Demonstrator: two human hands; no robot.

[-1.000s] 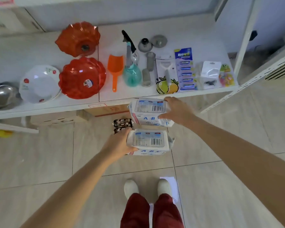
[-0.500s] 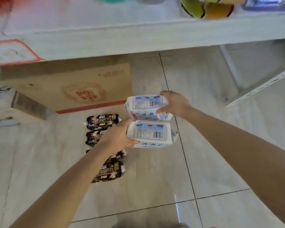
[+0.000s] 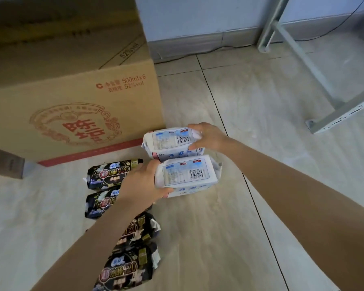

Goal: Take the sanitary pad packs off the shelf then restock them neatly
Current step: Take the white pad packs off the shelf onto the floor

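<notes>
My left hand [image 3: 139,185] grips the left end of a white sanitary pad pack [image 3: 186,175] with a barcode label, low over the tiled floor. Just beyond it, my right hand [image 3: 208,136] holds a second white pack [image 3: 168,141] by its right end, close to the foot of a cardboard box. The two white packs sit one behind the other, almost touching. To their left, several black pad packs [image 3: 111,174] lie in a row on the floor; my left forearm covers part of the row.
A large brown cardboard box [image 3: 76,106] with red print stands on the floor behind the packs. A grey metal shelf leg and foot [image 3: 332,114] cross the floor at the right. A cable runs along the grey wall base [image 3: 198,40].
The view has dropped from the shelf top to floor level. Both hands have carried the two white packs down and forward, close to the floor beside the black packs and the box.
</notes>
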